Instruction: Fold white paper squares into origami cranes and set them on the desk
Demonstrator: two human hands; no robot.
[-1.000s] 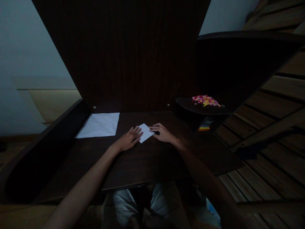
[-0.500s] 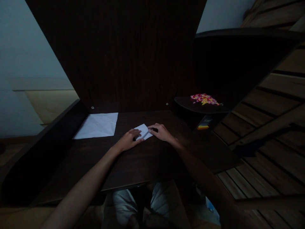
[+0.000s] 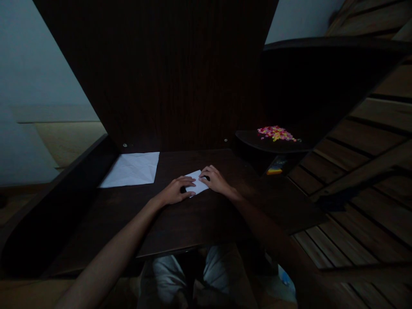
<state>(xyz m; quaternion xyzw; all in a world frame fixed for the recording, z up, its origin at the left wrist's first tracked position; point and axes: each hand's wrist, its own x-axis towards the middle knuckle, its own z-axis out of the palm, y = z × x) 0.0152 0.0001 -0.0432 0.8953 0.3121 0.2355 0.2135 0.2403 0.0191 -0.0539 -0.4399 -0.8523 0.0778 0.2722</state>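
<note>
A small folded piece of white paper (image 3: 197, 185) lies on the dark wooden desk (image 3: 180, 223) in front of me. My left hand (image 3: 175, 190) rests over its left side, fingers stretched across the paper and thumb apart at the near edge. At the upper right edge, my right hand (image 3: 215, 178) has its thumb and bent fingers together on the paper. What the right fingertips cover is hidden. Farther left, a larger creased white sheet (image 3: 131, 168) lies flat, touched by neither hand.
A pile of small pink, red and yellow pieces (image 3: 277, 133) sits on a low corner shelf (image 3: 254, 139) at the right. Beneath it is an item with a yellow edge (image 3: 274, 171). A dark panel (image 3: 161, 77) rises behind the desk, and a side board (image 3: 64, 193) bounds the left.
The folded paper has turned slightly and come a little nearer to me. The fold line seen on it before no longer shows. My right fingers have shifted onto its upper edge.
</note>
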